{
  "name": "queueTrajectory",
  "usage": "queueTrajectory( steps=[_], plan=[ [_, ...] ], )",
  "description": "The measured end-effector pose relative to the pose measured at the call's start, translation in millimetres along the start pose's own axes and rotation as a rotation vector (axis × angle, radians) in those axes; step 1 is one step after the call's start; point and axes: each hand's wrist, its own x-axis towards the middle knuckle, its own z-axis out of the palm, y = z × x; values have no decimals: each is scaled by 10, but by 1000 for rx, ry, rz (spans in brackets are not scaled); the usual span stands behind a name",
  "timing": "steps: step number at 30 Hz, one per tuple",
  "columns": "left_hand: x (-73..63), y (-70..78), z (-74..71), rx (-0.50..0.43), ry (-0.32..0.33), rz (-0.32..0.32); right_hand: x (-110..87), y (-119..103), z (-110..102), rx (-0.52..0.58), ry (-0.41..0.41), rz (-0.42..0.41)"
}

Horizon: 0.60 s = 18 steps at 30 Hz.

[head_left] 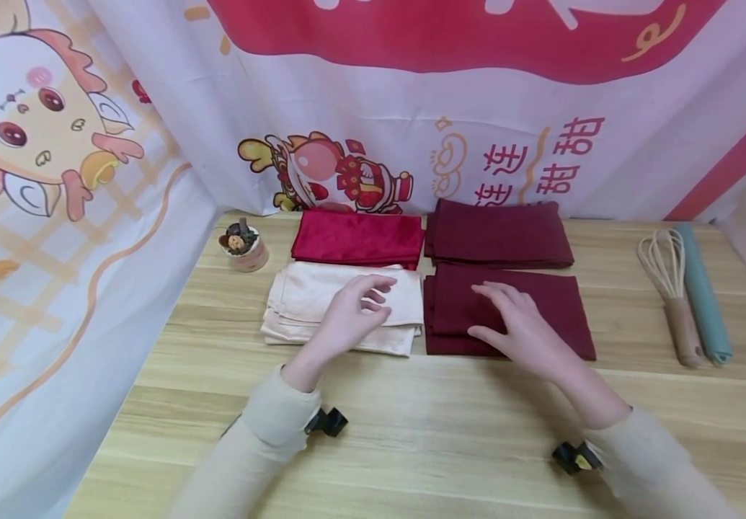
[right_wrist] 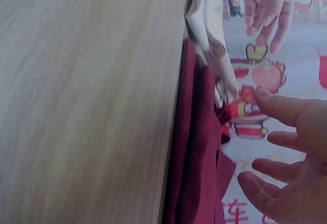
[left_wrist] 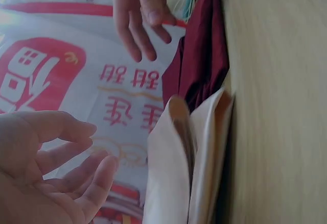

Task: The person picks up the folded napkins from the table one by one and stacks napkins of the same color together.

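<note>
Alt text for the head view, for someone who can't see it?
The left hand hovers above a folded cream cloth, the right hand above a folded maroon cloth on a wooden table, both hands empty. Behind lie a red cloth and a second maroon cloth; an ornament stands at left, a whisk and teal roll lie at right.

There are four folded cloths (head_left: 356,238) (head_left: 308,292) (head_left: 499,234) (head_left: 453,306), two of them maroon. Two hands (head_left: 352,311) (head_left: 522,326), one whisk (head_left: 677,308), one teal roll (head_left: 704,295) and one figurine (head_left: 243,245) show.

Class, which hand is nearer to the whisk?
Right. The right hand hovers above the front maroon cloth, left of the whisk; the left hand is farther left, above the cream cloth.
</note>
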Motion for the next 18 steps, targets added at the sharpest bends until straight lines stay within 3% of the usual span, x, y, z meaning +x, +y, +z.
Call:
queueTrajectory(
  steps=[6, 13, 18],
  plan=[
    [143, 58, 280, -28, -71, 17, -70, 172, -103, 8, 43, 6],
    [365, 53, 521, -29, -125, -20, -114, 490, -181, 6, 220, -56],
    [541, 6, 634, 59, -126, -31, -131, 768, -264, 42, 300, -23]
  ],
)
